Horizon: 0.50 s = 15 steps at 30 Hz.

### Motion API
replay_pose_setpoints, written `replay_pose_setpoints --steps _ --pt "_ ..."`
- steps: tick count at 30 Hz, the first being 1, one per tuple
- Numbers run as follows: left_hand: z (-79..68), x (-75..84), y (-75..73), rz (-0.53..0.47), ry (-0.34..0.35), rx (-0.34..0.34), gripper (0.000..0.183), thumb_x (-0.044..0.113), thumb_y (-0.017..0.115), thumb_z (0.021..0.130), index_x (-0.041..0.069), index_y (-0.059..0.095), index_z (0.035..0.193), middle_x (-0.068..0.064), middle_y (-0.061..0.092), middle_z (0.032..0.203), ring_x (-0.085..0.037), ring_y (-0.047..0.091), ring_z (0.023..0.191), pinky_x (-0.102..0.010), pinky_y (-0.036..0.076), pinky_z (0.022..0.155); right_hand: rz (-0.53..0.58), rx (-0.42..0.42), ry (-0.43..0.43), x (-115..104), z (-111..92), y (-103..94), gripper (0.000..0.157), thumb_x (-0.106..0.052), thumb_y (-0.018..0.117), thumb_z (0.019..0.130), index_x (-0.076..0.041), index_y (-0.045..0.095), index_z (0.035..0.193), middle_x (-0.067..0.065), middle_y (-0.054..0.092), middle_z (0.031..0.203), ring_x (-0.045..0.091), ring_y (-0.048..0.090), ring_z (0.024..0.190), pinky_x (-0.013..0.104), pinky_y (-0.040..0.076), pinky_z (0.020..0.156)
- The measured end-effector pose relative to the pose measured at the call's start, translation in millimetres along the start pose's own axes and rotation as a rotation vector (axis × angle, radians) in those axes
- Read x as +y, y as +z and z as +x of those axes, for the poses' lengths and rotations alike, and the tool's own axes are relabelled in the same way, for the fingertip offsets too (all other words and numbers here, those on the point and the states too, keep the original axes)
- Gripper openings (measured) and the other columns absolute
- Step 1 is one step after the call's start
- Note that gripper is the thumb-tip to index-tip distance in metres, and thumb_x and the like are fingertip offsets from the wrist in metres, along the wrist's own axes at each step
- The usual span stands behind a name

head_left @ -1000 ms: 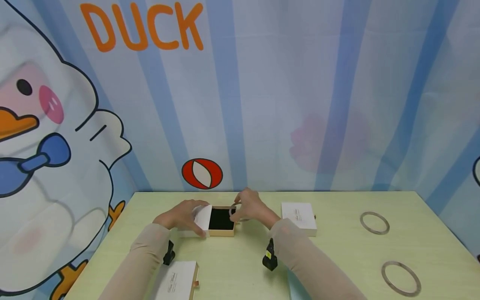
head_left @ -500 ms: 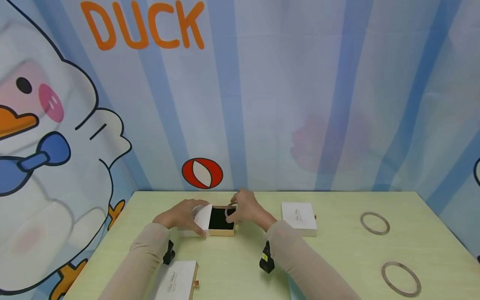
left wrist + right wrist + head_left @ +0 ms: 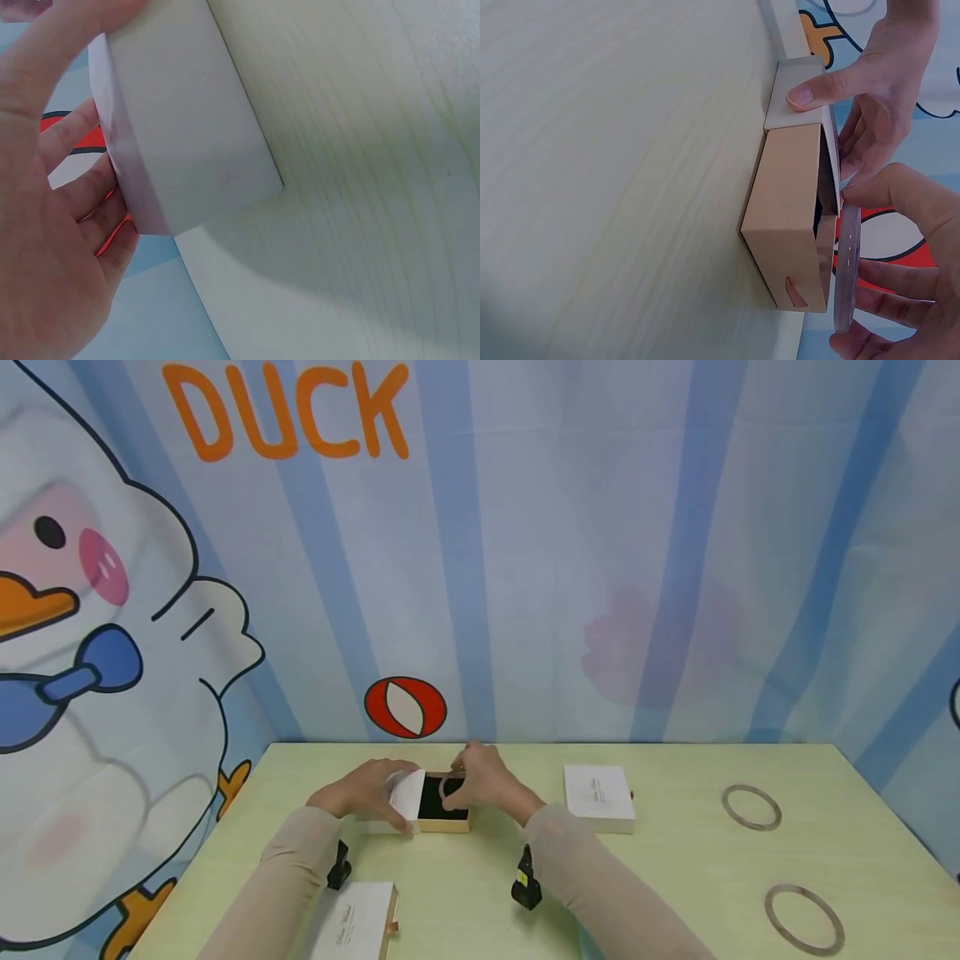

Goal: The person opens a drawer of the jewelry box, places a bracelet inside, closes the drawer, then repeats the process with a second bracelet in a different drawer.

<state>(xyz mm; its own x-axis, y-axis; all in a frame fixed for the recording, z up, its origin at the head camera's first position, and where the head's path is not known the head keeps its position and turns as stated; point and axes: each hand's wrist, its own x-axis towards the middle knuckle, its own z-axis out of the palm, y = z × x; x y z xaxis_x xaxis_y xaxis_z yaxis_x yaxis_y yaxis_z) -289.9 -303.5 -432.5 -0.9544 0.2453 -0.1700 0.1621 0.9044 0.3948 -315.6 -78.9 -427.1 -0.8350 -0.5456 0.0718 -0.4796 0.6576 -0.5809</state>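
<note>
Near the back of the table, my left hand (image 3: 365,789) grips the white sleeve (image 3: 406,797) of a small box, thumb on the near side and fingers on the far side. Out of its right end sticks a tan drawer (image 3: 444,827) with a black lining and a small ribbon pull (image 3: 795,292). My right hand (image 3: 483,781) pinches a pale, glossy bangle (image 3: 847,262) by its edge, just over the drawer's opening. In the left wrist view, the sleeve's plain side faces the camera and the drawer is out of sight.
A closed white box (image 3: 597,793) sits right of my right hand; another white box (image 3: 352,918) lies in front, by the left forearm. Two more bangles (image 3: 751,807) lie flat at the right. Something light blue (image 3: 588,943) shows partly under my right sleeve.
My right hand has moved left with the bangle, from the drawer's right end to over its black lining. The left hand and the box have stayed in place.
</note>
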Motion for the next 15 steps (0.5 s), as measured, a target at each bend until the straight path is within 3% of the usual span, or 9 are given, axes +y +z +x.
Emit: replay_pose_setpoints --steps 15 --pt "-2.9 0.5 -1.5 -0.002 0.036 0.001 0.097 0.035 0.098 0.059 0.014 0.054 0.143 -0.012 0.051 0.143 -0.032 0.048 0.125 -0.056 0.042 0.102 -0.021 0.003 0.001 -6.4 1.3 5.7 0.043 -0.025 0.09 0.07 0.001 0.075 0.101 0.012 0.059 0.107 0.033 0.052 0.101 0.035 0.052 0.074"
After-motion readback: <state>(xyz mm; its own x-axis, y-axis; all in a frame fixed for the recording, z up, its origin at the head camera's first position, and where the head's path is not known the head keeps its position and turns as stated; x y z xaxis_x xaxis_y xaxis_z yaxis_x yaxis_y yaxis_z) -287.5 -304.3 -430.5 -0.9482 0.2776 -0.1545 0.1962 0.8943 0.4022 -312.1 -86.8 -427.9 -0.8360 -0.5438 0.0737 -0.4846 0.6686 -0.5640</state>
